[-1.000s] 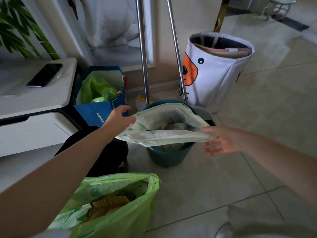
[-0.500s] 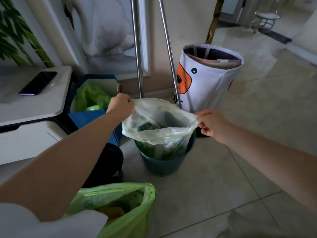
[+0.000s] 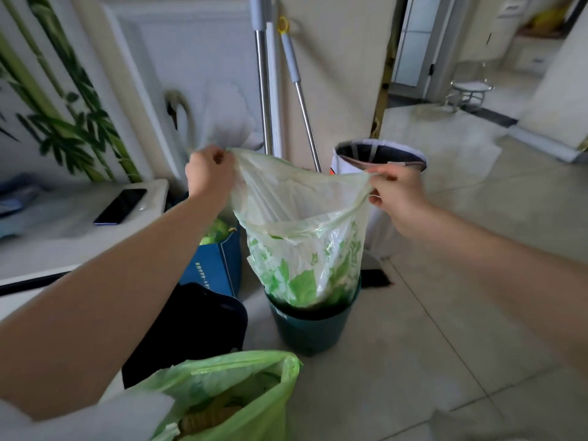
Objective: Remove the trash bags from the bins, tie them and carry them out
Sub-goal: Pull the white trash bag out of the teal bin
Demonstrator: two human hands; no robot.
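1. Your left hand [image 3: 208, 175] is closed in a fist on the near-left corner of the pale green trash bag [image 3: 300, 237], while your right hand [image 3: 393, 194] pinches the opposite corner of the rim between thumb and fingers; the mouth of the bag is stretched taut between the two.

2. From the head camera, the one view on offer, the bag hangs most of the way out of the dark teal bin [image 3: 310, 326], which stands on the tiled floor [image 3: 445, 313]. Only the bag's bottom sits inside the rim; the printed leaf pattern and crumpled waste show through the thin film.

3. Nearest you, at the lower edge, a second, brighter green bag [image 3: 229, 389] sits open and untied on the floor, with yellowish scraps visible inside. A blue paper carrier [image 3: 216, 265] with more green plastic in it stands behind a black bag [image 3: 191, 326], just left of the bin.

4. Behind the bin, two mop handles [image 3: 265, 90] lean against the wall, and a white fabric hamper [image 3: 381, 160] stands just behind your right hand. A phone [image 3: 121, 206] lies on the white cabinet [image 3: 79, 237] at left.

5. By the look of it, you are midway through the lift on this bin: the bag is not yet clear, neither visible bag is knotted, and nothing has been carried out. Tying and hauling both remain.
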